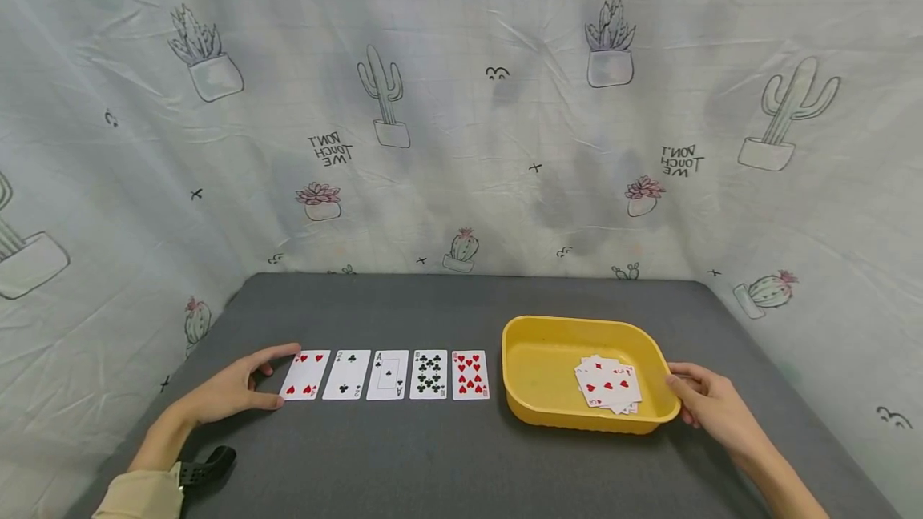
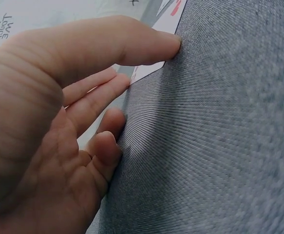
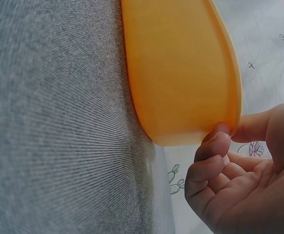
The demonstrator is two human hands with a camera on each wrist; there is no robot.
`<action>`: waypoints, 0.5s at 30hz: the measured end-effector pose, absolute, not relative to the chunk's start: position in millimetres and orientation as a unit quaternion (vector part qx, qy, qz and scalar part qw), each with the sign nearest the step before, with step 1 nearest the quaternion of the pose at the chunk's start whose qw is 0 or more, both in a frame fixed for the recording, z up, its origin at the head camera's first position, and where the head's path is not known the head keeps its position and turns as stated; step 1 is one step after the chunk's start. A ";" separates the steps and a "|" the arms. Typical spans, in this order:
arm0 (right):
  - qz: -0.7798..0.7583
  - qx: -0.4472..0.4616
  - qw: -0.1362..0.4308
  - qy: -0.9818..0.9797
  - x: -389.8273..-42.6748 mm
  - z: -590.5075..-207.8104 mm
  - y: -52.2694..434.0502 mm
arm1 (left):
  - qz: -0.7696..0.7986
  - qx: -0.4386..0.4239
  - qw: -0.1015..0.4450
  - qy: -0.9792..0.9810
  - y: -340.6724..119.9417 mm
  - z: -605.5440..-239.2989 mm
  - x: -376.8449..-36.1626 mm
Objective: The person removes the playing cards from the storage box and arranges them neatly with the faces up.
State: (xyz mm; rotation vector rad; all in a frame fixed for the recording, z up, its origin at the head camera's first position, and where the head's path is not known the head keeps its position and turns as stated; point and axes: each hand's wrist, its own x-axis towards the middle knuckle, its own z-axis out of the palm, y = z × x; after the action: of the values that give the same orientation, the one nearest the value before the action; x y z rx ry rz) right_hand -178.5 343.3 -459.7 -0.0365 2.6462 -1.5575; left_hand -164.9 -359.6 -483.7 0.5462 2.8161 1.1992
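Two hands are working low in the frame. At lower left, the left hand (image 1: 225, 392) is stretching its thumb and pointing finger apart and touching two corners of the left-end card (image 1: 305, 376). That card is lying flat on the gray table (image 1: 346, 463), and four other cards (image 1: 388, 376) are making a row beside it. It is looking thin, light, bendy and a bit slippery, so its edges and corners are seeming best to hold, since hard squeezing could crease it. At lower right, the right hand (image 1: 712, 405) is pinching the rim of the yellow tray (image 1: 537, 359) between thumb and bent fingers. The tray is sitting right of the middle, looking stiff, light and hard to break; its rim is seeming like a good grip. Inside it, a messy pile of cards (image 1: 613, 385) is lying loose and could slide if it tips. Behind everything, a cactus cloth (image 1: 461, 142) is hanging.
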 end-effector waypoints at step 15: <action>-0.504 -0.010 0.036 0.863 -178.9 -457.6 341.9 | 0.393 0.153 0.024 0.906 -360.1 -483.7 -165.6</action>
State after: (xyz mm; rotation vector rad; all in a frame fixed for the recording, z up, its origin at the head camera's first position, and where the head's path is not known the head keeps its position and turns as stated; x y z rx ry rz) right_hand -178.9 341.9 -457.6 -0.0312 2.6511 -1.5465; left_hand -165.6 -360.1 -483.7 0.4744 2.8034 1.2173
